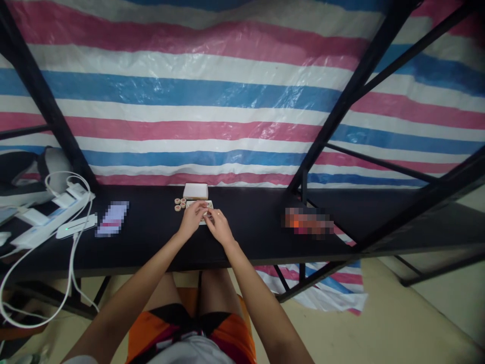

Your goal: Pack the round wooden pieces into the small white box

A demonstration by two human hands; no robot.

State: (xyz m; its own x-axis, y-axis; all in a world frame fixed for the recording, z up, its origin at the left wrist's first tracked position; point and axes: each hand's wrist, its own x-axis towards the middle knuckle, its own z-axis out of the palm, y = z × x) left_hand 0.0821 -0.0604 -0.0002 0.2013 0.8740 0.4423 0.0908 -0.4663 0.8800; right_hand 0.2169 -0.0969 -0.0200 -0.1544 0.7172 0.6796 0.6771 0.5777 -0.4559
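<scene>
My left hand and my right hand meet above a shallow, light-coloured box on the black table. The fingers of both are bent, with the fingertips close together over the box. Something small and pale seems to lie between them, but it is too small and too covered to name. Several small round wooden game pieces lie just left of the box. Behind it rests a white box lid or second tray. The hands hide most of what the box holds.
On the left of the black table are a blurred-out phone, a white device, a power strip and looped white cables. A blurred reddish object lies right. Black metal posts stand before a striped plastic sheet.
</scene>
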